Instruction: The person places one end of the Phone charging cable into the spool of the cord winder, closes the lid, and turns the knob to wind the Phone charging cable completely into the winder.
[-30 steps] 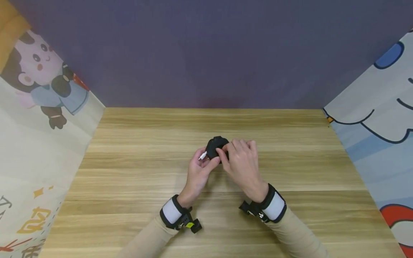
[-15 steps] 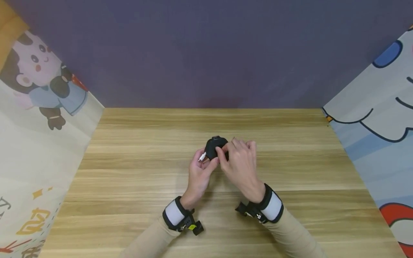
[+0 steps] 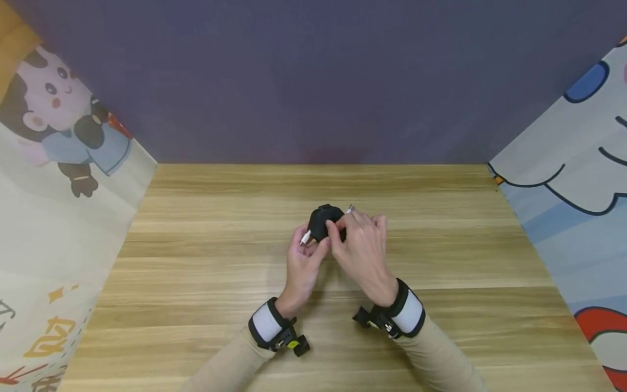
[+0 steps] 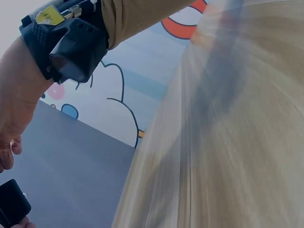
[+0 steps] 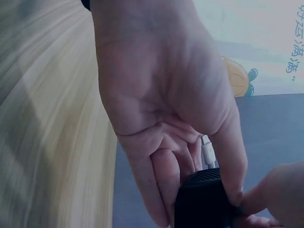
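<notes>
A black, many-sided palm-sized case (image 3: 319, 222) with a ridged part is held up over the table. My left hand (image 3: 302, 267) grips its lower left side, thumb in front. My right hand (image 3: 364, 253) pinches its right side between thumb and curled fingers, covering that part. At the left edge a white cable plug (image 3: 305, 238) sticks out. Another metal-tipped plug (image 3: 350, 208) shows above the right fingers. In the right wrist view, a pale plug (image 5: 207, 151) rises behind the dark case (image 5: 202, 202). The left wrist view catches only a corner of the case (image 4: 13, 203).
A wood-grain table (image 3: 206, 261) lies below the hands. The dark purple back panel (image 3: 323, 81) stands behind it. Printed cartoon side panels rise at the left (image 3: 63, 228) and right (image 3: 583, 234). Each wrist wears a strap (image 3: 266, 324) with a small camera.
Both hands and the case have shifted slightly left in the head view. The metal-tipped plug above the right fingers has come into clearer view. Both grips stay on the case.
</notes>
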Tool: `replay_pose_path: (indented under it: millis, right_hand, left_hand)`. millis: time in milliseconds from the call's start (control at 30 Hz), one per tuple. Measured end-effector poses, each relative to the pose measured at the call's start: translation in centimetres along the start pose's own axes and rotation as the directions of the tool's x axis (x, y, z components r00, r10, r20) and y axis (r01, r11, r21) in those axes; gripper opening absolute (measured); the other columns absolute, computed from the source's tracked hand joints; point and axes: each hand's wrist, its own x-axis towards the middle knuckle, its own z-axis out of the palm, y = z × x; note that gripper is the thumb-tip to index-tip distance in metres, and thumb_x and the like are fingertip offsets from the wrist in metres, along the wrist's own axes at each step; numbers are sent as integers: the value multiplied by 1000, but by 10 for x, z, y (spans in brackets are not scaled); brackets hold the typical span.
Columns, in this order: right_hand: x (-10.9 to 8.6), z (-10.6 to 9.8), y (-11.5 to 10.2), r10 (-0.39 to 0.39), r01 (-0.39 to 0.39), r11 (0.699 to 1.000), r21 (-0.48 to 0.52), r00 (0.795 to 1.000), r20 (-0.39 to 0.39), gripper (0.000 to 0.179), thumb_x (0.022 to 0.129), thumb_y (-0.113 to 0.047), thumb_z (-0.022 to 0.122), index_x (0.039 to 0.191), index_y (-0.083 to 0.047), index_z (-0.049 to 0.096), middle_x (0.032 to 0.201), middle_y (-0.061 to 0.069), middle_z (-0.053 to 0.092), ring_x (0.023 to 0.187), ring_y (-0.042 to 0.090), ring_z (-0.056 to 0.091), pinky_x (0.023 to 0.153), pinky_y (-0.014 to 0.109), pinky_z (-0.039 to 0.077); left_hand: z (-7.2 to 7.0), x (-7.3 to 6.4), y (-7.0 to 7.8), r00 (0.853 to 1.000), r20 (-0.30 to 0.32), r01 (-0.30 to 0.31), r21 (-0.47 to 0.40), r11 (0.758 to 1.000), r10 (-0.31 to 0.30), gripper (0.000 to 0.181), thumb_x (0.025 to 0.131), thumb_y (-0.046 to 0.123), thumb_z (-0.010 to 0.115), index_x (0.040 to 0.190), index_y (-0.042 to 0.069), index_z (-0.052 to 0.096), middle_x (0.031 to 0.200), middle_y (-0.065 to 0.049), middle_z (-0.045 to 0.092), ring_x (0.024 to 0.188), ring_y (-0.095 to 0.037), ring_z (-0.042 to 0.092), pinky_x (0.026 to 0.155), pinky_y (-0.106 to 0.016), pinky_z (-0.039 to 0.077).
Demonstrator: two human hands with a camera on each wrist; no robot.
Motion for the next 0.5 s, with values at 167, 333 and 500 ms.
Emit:
replay_pose_path:
  millis: [167,333,500]
  right_hand:
    - [2,2,2,-16,16,1000,26,1000,13,27,94,-20,74,72,-8,66,69,6,64,63,23,56,71,45,35]
    - [4,2,6,-64,63,997,43,998,23,26,95,-21,73,72,-10,66,73,5,63,68,24,57,73,44,36]
    - [4,-2,15,-169,167,980,113,986,10,18,91,-21,80,85,-7,70,81,5,62,76,25,58,72,42,36]
  left_hand:
    - [-4,4,1,1000,-7,6,25,1000,-6,45,97,-1,67,138,-8,49,134,-26,61,104,-19,73,90,-26,59]
    - [-7,8,4,999,-5,35,33,999,-35,45,95,1,69,137,-6,53,133,-24,62,99,-16,74,88,-25,59]
    - [-11,11,8,997,-17,76,47,996,-75,44,94,6,71,134,-4,57,138,-17,58,96,-12,74,88,-24,58]
